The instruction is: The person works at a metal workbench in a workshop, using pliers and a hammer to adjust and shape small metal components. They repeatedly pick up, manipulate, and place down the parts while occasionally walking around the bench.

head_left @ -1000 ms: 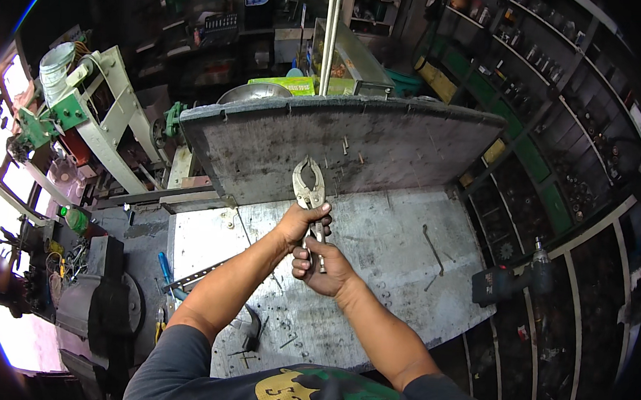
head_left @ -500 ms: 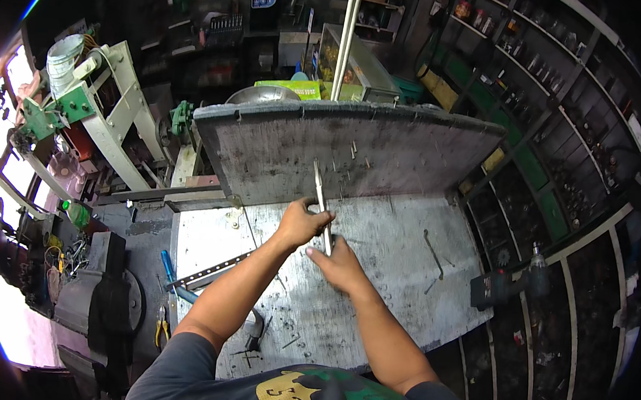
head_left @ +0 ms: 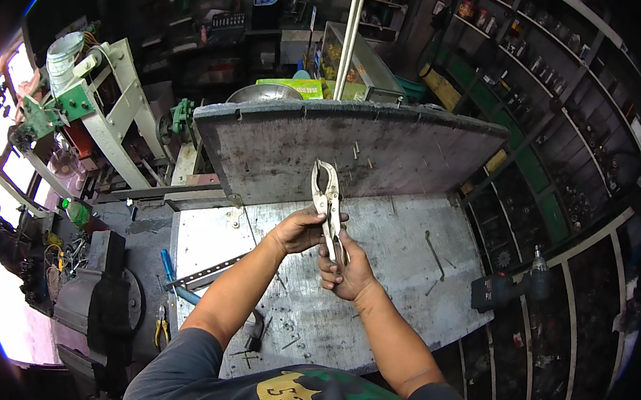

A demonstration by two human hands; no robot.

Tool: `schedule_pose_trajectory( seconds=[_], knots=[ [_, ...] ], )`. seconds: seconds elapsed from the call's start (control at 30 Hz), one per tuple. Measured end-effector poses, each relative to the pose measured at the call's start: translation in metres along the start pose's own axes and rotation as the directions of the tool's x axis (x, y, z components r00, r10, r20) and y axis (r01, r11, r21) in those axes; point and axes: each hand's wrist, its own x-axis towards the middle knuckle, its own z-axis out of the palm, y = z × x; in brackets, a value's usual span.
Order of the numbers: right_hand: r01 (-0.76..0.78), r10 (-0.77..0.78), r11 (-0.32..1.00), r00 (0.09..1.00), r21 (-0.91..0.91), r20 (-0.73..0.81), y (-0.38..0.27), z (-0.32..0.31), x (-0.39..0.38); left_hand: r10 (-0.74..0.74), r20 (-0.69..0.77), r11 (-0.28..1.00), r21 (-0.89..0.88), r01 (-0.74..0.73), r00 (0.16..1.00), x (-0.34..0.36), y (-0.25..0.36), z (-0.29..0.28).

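Note:
A pair of silver locking pliers (head_left: 332, 202) with curved jaws points away from me above the metal worktop (head_left: 392, 238). The jaws look parted, with nothing between them. My left hand (head_left: 300, 230) grips the pliers near the pivot, thumb on the side. Lower down, my right hand (head_left: 348, 270) is closed around the handles. Behind the jaws stands an upright dark board (head_left: 265, 148) with several small pins stuck in it. A perforated metal strip (head_left: 217, 270) lies by my left forearm, over a blue-handled tool partly hidden by that arm.
A blue-handled screwdriver (head_left: 168, 264) and yellow-handled pliers (head_left: 161, 330) lie at the left edge. A bent metal rod (head_left: 433, 254) rests on the right. A cordless drill (head_left: 504, 283) sits past the right edge. A grey motor-like machine (head_left: 98, 300) stands left; shelves (head_left: 551, 90) line the right.
The locking pliers have turned from edge-on to showing their flat side and curved jaws. My left hand has moved slightly down, and my right hand has curled around the handles.

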Motion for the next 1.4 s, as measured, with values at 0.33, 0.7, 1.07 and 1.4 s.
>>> schedule_pose_trajectory(
  seconds=[0.33,0.7,1.07,1.4],
  knots=[
    [0.064,-0.168,0.950,0.930,-0.305,-0.328,0.019,0.013,-0.012,0.144,-0.427,0.966,0.256,-0.033,0.893,0.008,0.003,0.032],
    [-0.088,-0.350,0.501,0.889,-0.861,-0.294,0.031,-0.025,0.014,0.022,-0.066,0.996,-0.091,-0.028,0.998,0.002,-0.011,0.007],
    [0.196,-0.340,0.825,0.921,-0.530,-0.189,0.038,-0.008,-0.001,0.154,-0.514,0.820,0.543,0.181,0.844,-0.031,-0.013,0.048],
    [0.263,-0.577,0.452,0.815,-0.852,-0.054,0.071,-0.050,-0.060,-0.205,-0.250,0.979,-0.056,0.198,0.946,-0.089,-0.070,0.028]
  ],
)
